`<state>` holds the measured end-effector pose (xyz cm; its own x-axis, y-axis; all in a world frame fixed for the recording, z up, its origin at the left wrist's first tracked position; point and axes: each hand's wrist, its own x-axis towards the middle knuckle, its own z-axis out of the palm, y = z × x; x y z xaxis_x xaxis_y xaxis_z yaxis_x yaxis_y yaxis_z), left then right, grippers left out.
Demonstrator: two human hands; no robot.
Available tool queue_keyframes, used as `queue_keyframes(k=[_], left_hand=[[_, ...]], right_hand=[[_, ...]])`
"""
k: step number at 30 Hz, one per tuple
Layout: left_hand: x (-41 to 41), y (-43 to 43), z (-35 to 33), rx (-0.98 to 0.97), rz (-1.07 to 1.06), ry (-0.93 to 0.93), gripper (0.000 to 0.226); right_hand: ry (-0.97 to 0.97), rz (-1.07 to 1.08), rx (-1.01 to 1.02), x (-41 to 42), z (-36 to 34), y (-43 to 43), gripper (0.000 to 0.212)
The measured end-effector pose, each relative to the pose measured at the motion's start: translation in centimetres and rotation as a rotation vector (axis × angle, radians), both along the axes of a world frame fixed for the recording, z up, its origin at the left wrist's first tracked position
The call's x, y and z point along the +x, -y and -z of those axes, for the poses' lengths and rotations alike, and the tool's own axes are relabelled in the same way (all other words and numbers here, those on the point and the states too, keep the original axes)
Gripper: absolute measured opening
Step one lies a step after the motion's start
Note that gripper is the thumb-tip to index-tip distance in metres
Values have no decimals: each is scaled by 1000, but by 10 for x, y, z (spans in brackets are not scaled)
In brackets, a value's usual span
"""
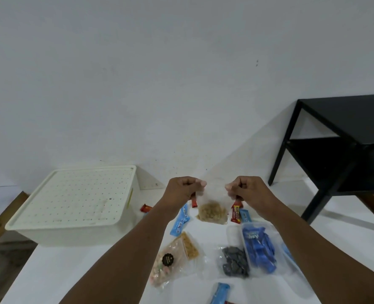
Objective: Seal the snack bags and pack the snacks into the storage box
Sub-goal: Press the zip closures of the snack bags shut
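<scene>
I hold up a clear zip bag [213, 212] with tan crumbly snack at its bottom, above the white table [72, 270]. My left hand [185, 188] pinches its top left corner and my right hand [246, 188] pinches its top right corner. The cream storage box [72, 205] stands at the left with its perforated lid on. On the table below lie a bag of pink and white candy [170, 260], a bag of dark biscuits [234, 261], a bag of blue wrapped snacks [258, 246] and blue bars [180, 220].
Red wrapped bars [236, 212] lie behind the held bag, another [145, 208] next to the box. A blue packet [220, 292] sits at the near edge. A black side table [335, 145] stands at the right against the white wall.
</scene>
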<state>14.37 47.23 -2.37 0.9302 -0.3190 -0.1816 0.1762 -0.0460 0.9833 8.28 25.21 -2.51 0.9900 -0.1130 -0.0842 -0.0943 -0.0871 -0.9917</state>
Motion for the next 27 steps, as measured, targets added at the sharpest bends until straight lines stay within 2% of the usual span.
queue_keyframes(k=[3, 7, 12, 15, 18, 20, 22, 25, 27], left_hand=[[-1, -1, 2, -40, -39, 6, 18], [-4, 6, -4, 5, -11, 74, 16], [-6, 7, -5, -79, 56, -32, 30], [-3, 8, -5, -78, 31, -37, 32], [0, 11, -9, -105, 32, -57, 19], [-2, 13, -10, -110, 25, -70, 14], [-5, 20, -9, -51, -26, -26, 21], [-12, 32, -9, 183, -110, 120, 36], [-16, 37, -13, 186, -117, 184, 24]], right_hand=[[-34, -45, 31, 0, -6, -3, 16], [-17, -51, -137, 0, -8, -17, 24], [65, -22, -120, 4, -21, -20, 24], [42, -56, -87, 1, -26, -19, 22], [0, -64, 25, -2, -26, -12, 7], [31, -56, 42, -3, -28, -8, 7], [86, -21, 14, -1, -33, -10, 7], [117, 73, -57, 5, -42, -20, 15], [55, 98, -30, 10, -48, -26, 18]])
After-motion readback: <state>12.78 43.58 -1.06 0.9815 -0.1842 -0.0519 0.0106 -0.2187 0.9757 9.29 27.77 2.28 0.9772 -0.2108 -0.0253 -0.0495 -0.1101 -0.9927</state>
